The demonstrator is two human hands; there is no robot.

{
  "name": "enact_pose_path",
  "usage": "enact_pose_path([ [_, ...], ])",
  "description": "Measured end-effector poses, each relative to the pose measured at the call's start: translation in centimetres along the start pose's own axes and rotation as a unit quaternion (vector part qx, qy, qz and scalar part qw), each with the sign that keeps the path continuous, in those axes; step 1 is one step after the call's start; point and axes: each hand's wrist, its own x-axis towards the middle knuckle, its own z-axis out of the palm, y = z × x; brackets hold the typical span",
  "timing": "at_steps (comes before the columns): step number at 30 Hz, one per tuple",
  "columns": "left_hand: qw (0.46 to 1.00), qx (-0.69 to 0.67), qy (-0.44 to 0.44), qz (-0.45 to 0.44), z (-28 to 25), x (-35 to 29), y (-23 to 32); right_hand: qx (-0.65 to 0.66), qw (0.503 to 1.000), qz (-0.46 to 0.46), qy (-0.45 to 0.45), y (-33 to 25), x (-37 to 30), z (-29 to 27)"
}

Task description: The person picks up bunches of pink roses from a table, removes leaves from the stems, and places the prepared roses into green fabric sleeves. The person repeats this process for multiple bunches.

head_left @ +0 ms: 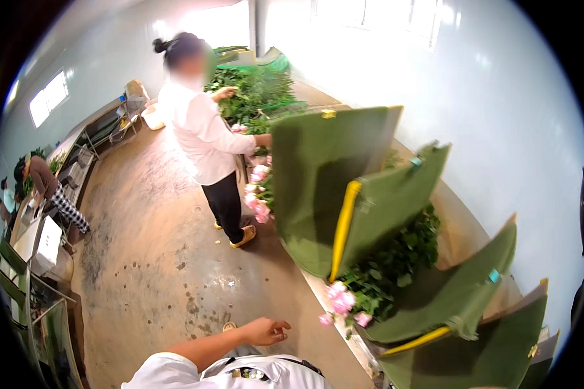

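My left hand (266, 331) hangs in front of my body, its loosely bent fingers pointing right, with nothing in it. It touches nothing. Nearest to it, across a gap on the right, is a bunch of pink roses (340, 300) with dark green leaves (396, 259). The bunch lies between upright green cloth dividers (461, 285), its blooms over the front edge of the bench (344, 347). A yellow strip (345, 230) runs down the edge of one divider. My right hand is out of view.
Ahead, a person in a white shirt (201, 133) stands at the bench beside more pink roses (259, 194) and a heap of green stems (259, 91). At far left, another bent-over person (45, 181) works along tables. The concrete floor (156, 259) has wet spots.
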Motion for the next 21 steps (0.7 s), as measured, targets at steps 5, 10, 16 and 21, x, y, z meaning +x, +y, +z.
enact_pose_path([
  [5, 0.996, -0.063, 0.062, -0.022, -8.5, -6.1, -10.2, 0.281, 0.960, -0.007, 0.007, -7.8, 24.6, 6.5],
  [10, 0.984, -0.091, 0.143, -0.044, -16.2, -11.4, -16.1, 0.353, 0.929, 0.009, 0.111, -14.1, 46.6, 17.0],
  [16, 0.950, -0.210, 0.205, -0.103, -23.1, -13.2, -20.8, 0.588, 0.803, 0.037, 0.094, -16.1, 70.2, 21.1],
  [21, 0.924, -0.232, 0.268, -0.142, -27.6, -12.1, -25.2, 0.568, 0.772, 0.205, 0.199, -8.2, 89.8, 23.3],
])
